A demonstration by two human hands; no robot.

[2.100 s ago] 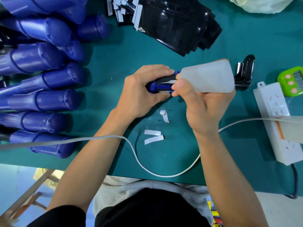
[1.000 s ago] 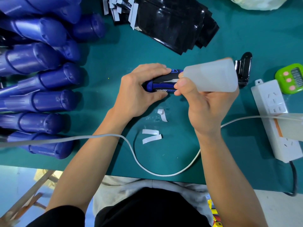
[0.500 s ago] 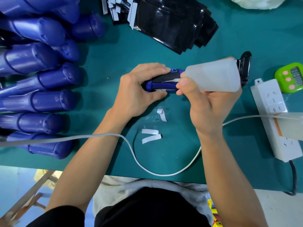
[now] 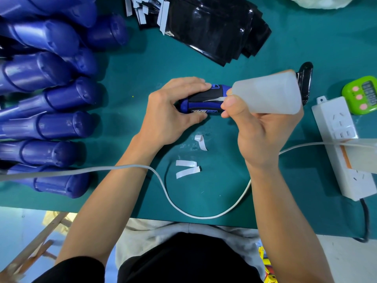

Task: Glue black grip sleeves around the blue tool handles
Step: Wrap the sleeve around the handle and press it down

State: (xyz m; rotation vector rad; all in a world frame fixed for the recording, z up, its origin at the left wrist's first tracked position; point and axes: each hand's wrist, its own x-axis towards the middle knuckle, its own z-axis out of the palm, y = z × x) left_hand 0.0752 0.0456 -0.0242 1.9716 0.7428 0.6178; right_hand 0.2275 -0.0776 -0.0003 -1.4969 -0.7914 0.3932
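Note:
A blue tool handle [image 4: 201, 103] with a black grip sleeve partly wrapped on it lies sideways at the table's middle. My left hand [image 4: 169, 113] grips its left end, fingers over the top and thumb below. My right hand [image 4: 259, 131] holds a translucent white glue bottle [image 4: 267, 94], tipped with its nozzle end at the sleeve; the nozzle is hidden behind my thumb. A stack of flat black grip sleeves [image 4: 212, 27] lies at the back centre. Several bare blue handles [image 4: 57, 99] are piled on the left.
Three peeled white backing strips [image 4: 188, 166] lie on the green mat [image 4: 142, 64] near me. A white cable [image 4: 163, 190] loops across the front. A white power strip [image 4: 342, 146] and a green timer [image 4: 363, 94] sit at the right. A black object [image 4: 306, 78] lies behind the bottle.
The glue bottle and my right hand have shifted slightly to the right along the handle. My left hand keeps the same grip.

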